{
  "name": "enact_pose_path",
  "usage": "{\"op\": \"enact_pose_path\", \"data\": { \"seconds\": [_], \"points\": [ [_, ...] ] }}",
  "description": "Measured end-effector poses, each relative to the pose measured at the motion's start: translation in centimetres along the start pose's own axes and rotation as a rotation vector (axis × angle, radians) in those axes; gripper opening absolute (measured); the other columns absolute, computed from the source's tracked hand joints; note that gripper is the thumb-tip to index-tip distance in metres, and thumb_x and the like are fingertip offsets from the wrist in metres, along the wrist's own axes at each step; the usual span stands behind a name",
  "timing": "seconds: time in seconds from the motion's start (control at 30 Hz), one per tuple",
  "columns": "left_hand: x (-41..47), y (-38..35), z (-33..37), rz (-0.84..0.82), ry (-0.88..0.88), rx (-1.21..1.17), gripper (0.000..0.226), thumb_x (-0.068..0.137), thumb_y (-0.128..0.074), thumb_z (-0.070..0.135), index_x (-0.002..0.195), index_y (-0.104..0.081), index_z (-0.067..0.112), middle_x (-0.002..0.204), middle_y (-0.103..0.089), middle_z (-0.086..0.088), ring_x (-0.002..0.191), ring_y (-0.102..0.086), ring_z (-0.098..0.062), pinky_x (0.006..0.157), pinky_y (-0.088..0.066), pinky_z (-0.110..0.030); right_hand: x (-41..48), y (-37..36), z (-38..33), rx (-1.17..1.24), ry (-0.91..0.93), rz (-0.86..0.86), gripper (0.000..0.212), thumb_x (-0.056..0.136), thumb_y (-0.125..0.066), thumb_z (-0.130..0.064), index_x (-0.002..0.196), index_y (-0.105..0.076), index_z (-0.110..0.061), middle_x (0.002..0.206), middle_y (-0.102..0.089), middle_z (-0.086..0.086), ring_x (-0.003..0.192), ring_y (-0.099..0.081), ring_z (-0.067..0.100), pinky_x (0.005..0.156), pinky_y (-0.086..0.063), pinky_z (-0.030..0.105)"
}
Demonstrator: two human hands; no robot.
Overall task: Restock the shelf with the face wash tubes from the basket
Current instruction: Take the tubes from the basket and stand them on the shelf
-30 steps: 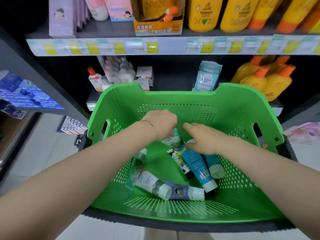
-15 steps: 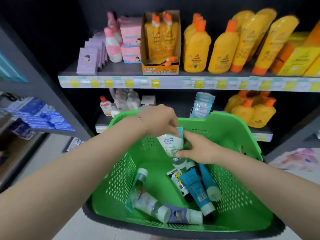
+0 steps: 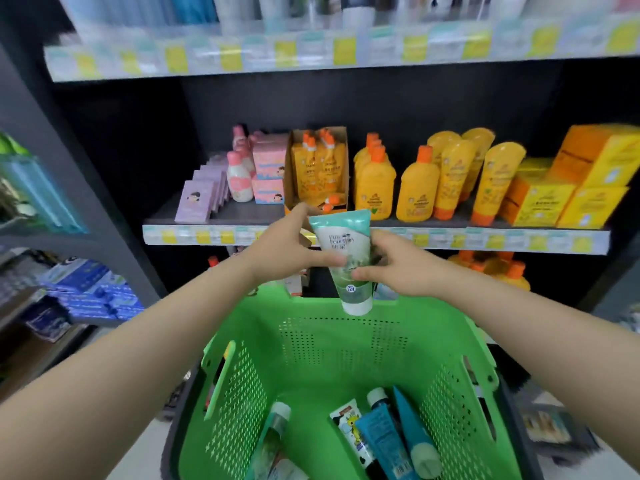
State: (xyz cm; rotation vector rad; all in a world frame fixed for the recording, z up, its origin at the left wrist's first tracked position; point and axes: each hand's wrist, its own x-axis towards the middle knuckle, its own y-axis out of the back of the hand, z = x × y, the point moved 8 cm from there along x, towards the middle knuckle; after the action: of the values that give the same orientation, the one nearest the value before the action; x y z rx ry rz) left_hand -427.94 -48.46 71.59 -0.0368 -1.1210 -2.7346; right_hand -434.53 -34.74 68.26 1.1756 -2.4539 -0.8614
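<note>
A white and teal face wash tube [image 3: 341, 240] hangs cap down above the far rim of the green basket [image 3: 322, 337]. My left hand [image 3: 287, 247] pinches it from the left with thumb and fingers. From the right, my right hand [image 3: 391, 263] grips its lower half. Several more tubes lie in the basket bottom, among them two blue ones [image 3: 381, 441] and a clear green one [image 3: 273, 434]. The shelf [image 3: 381, 233] straight ahead carries yellow bottles and pink boxes.
Yellow bottles [image 3: 415, 183] and orange boxes [image 3: 568, 188] fill the shelf's right side, pink bottles and lilac packs [image 3: 201, 199] its left. A higher shelf [image 3: 311, 46] runs across the top. Blue packs [image 3: 86, 289] sit on a side rack at the left.
Both hands have lifted the teal tube out of the basket, up to the level of the middle shelf edge. The view has tilted upward.
</note>
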Motion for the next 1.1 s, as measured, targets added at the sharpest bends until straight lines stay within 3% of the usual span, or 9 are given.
{"op": "enact_pose_path", "data": {
  "seconds": [0.1,0.17,0.37,0.43,0.53,0.63,0.8,0.9,1.1],
  "points": [
    [0.6,0.4,0.6,-0.005,0.001,-0.141,0.081,0.062,-0.089,0.039,0.127,-0.043,0.026,0.121,-0.058,0.004,0.102,-0.063,-0.012,0.091,-0.053,-0.043,0.7,2.9,-2.4,-0.013,0.058,0.049,0.046,0.083,-0.075,-0.025,0.123,-0.054,-0.026,0.121,-0.064,-0.005,0.114,-0.060,0.016,0.097,-0.050,0.045],
    [0.9,0.7,1.8,-0.012,-0.044,-0.207,0.078,0.061,-0.090,0.029,0.126,-0.046,0.027,0.122,-0.059,0.005,0.105,-0.063,-0.014,0.091,-0.054,-0.045,1.0,4.6,-4.1,0.001,0.096,0.061,0.042,0.085,-0.073,-0.019,0.122,-0.054,-0.024,0.120,-0.064,-0.003,0.114,-0.060,0.016,0.095,-0.051,0.037],
    [2.4,2.6,5.5,0.009,-0.110,-0.347,0.072,0.071,-0.084,0.010,0.128,-0.044,0.029,0.111,-0.070,-0.007,0.099,-0.068,-0.021,0.088,-0.056,-0.038,1.0,9.2,-9.1,0.015,0.162,0.100,0.031,0.090,-0.067,-0.016,0.117,-0.054,-0.025,0.103,-0.066,-0.012,0.086,-0.064,-0.001,0.062,-0.048,0.012],
    [2.9,3.6,6.7,0.046,-0.132,-0.385,0.075,0.068,-0.085,0.014,0.128,-0.042,0.029,0.111,-0.070,-0.011,0.098,-0.069,-0.024,0.086,-0.056,-0.041,0.9,10.5,-10.6,0.004,0.182,0.114,0.030,0.091,-0.066,-0.016,0.117,-0.054,-0.024,0.099,-0.064,-0.016,0.082,-0.063,-0.005,0.058,-0.048,0.009],
    [3.4,5.2,8.4,0.095,-0.176,-0.396,0.074,0.069,-0.084,0.016,0.127,-0.042,0.028,0.110,-0.070,-0.009,0.099,-0.069,-0.026,0.091,-0.054,-0.047,0.6,12.2,-12.7,-0.031,0.201,0.148,0.031,0.092,-0.064,-0.017,0.122,-0.053,-0.020,0.102,-0.066,-0.011,0.082,-0.064,-0.002,0.057,-0.049,0.010],
    [3.8,6.4,10.1,0.122,-0.214,-0.382,0.067,0.076,-0.081,0.013,0.129,-0.042,0.029,0.109,-0.070,-0.006,0.100,-0.068,-0.019,0.091,-0.054,-0.040,0.5,13.7,-14.1,-0.051,0.219,0.174,0.029,0.094,-0.062,-0.018,0.122,-0.055,-0.019,0.103,-0.068,-0.008,0.082,-0.064,-0.002,0.058,-0.048,0.008],
    [3.7,8.3,12.6,0.128,-0.237,-0.389,0.064,0.081,-0.076,0.011,0.131,-0.040,0.030,0.105,-0.071,-0.011,0.077,-0.067,-0.010,0.061,-0.050,-0.017,0.4,15.4,-15.9,-0.046,0.241,0.208,0.029,0.095,-0.060,-0.023,0.123,-0.054,-0.020,0.104,-0.069,-0.005,0.080,-0.066,0.001,0.057,-0.048,0.009],
    [3.6,9.4,13.6,0.131,-0.235,-0.401,0.062,0.083,-0.074,0.007,0.131,-0.041,0.028,0.104,-0.071,-0.013,0.067,-0.063,-0.007,0.055,-0.049,-0.018,0.3,16.2,-16.8,-0.009,0.251,0.256,0.036,0.094,-0.063,-0.024,0.127,-0.053,-0.018,0.107,-0.071,0.000,0.080,-0.069,0.006,0.054,-0.048,0.010],
    [3.4,10.9,14.8,0.179,-0.254,-0.398,0.061,0.083,-0.074,0.010,0.131,-0.041,0.029,0.104,-0.072,-0.012,0.079,-0.062,-0.028,0.064,-0.049,-0.032,0.2,17.0,-18.0,0.056,0.255,0.313,0.037,0.092,-0.065,-0.025,0.122,-0.044,-0.022,0.103,-0.070,-0.001,0.071,-0.065,0.000,0.049,-0.046,0.008]
  ]
}}
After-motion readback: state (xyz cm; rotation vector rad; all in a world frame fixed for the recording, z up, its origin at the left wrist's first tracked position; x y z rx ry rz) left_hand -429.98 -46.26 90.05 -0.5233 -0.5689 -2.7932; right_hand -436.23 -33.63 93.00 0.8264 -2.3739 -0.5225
